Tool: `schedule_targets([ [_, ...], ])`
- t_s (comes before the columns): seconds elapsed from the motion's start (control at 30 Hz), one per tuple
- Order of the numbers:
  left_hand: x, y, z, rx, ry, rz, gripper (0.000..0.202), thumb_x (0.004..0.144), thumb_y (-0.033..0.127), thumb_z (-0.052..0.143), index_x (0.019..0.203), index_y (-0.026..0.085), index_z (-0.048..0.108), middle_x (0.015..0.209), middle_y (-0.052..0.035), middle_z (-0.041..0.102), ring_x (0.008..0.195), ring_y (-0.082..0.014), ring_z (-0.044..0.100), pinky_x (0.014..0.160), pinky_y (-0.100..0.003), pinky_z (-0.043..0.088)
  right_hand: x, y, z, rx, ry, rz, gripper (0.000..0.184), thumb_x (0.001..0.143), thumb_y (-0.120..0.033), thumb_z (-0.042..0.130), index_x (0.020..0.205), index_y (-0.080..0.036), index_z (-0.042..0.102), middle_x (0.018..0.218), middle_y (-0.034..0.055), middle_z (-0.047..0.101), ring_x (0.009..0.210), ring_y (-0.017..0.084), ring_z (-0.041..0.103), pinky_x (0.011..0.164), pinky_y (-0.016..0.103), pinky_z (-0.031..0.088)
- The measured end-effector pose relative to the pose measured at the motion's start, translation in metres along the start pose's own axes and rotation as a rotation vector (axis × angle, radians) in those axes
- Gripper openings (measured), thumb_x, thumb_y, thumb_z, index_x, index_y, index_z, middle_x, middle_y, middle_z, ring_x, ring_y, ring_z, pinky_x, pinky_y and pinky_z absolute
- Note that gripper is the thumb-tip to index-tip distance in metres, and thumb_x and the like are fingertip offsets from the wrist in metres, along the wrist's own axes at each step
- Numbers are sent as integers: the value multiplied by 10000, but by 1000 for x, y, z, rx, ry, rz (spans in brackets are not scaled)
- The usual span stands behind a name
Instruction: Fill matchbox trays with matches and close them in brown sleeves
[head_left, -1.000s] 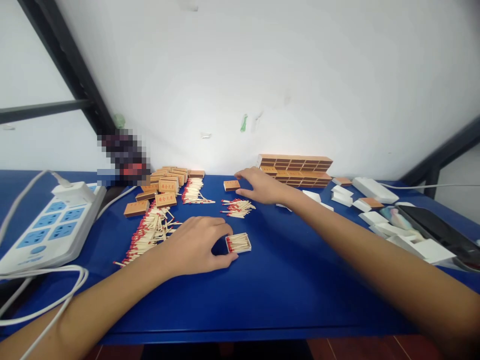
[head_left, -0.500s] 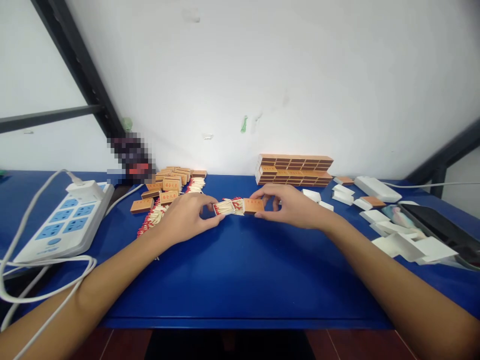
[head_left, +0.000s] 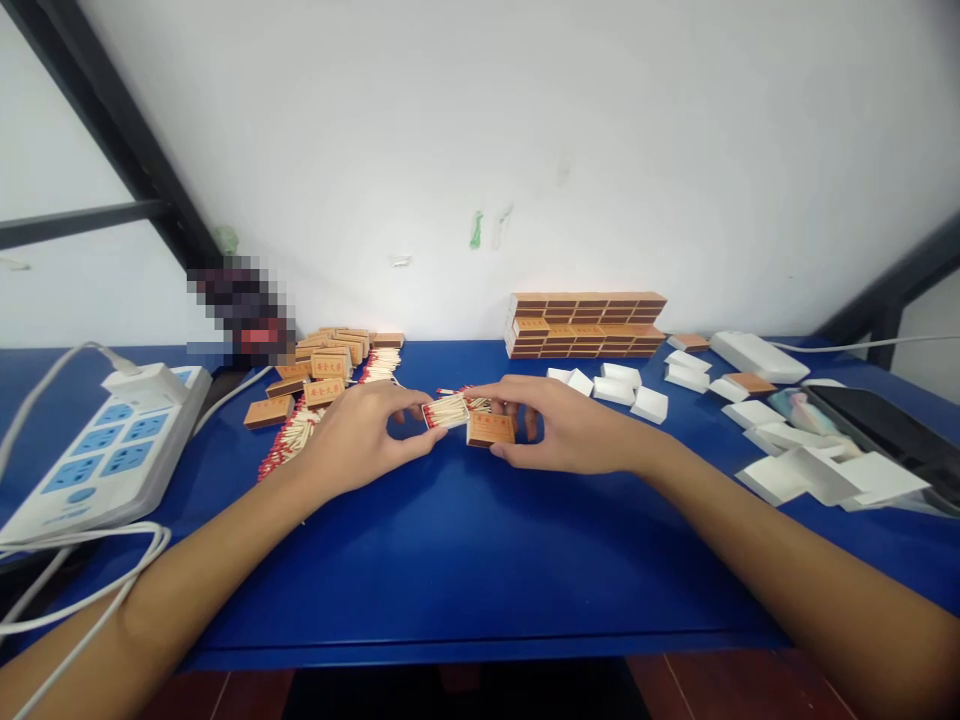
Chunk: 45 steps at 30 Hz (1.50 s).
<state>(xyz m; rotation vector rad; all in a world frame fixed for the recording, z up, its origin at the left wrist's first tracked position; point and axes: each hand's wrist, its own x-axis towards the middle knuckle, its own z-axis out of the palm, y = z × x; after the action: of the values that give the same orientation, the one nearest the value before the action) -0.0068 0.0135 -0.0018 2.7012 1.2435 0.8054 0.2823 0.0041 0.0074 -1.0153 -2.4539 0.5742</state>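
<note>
Between thumb and fingers, my left hand (head_left: 375, 430) grips a white matchbox tray (head_left: 447, 411) filled with red-tipped matches. My right hand (head_left: 559, 425) pinches an orange-brown matchbox sleeve (head_left: 490, 429) by its right end. The sleeve's left end meets the right end of the tray, tilted against it; whether the tray has entered it I cannot tell. Some loose matches (head_left: 454, 391) show just behind the tray and sleeve. Left of my left hand lies a heap of red-tipped matches (head_left: 281, 447), partly hidden by the hand, with several matchboxes (head_left: 324, 392) on and around it.
Against the wall stands a stacked block of matchboxes (head_left: 585, 340). White empty trays (head_left: 649, 404) lie on the blue table (head_left: 450, 570) to the right, near a dark phone (head_left: 877, 430) and a white power brick (head_left: 757, 356). A power strip (head_left: 105, 460) with cables is at left.
The sleeve in my right hand has come left and down, closer to the tray and now touching its end. My left hand keeps its grip on the tray. The camera view has shifted slightly.
</note>
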Motion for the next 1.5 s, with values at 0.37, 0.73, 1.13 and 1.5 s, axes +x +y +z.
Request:
schedule_targets([
  [0.37,0,2,-1,-11,-36,3,332,924,461,714,1125,210,790,977,-51,804,850,-212,720,741,-311,505,0,-4,-4,-19,-35,15,602,899,-318,718,1490,-308,600,1115,60,686,879,205,619,758,340,513],
  [0.73,1,0,0,-59,-43,6,316,902,436,745,1115,211,804,901,-25,800,773,-180,701,652,-265,471,5,13,5,104,124,30,427,866,-356,797,1273,-251,727,1122,73,671,829,179,656,707,330,587],
  [1.13,4,7,-4,-276,-72,-79,339,907,460,778,1183,267,820,910,27,813,713,-130,690,640,-227,493,6,15,11,264,196,49,424,839,-410,847,1220,-242,766,1181,75,707,956,215,721,881,403,649],
  [1.5,3,7,0,-511,-108,-115,468,698,430,960,1104,233,835,833,11,798,727,-149,704,667,-231,530,5,-5,27,386,197,-65,437,837,-365,875,1248,-257,770,1177,57,733,998,211,752,959,409,658],
])
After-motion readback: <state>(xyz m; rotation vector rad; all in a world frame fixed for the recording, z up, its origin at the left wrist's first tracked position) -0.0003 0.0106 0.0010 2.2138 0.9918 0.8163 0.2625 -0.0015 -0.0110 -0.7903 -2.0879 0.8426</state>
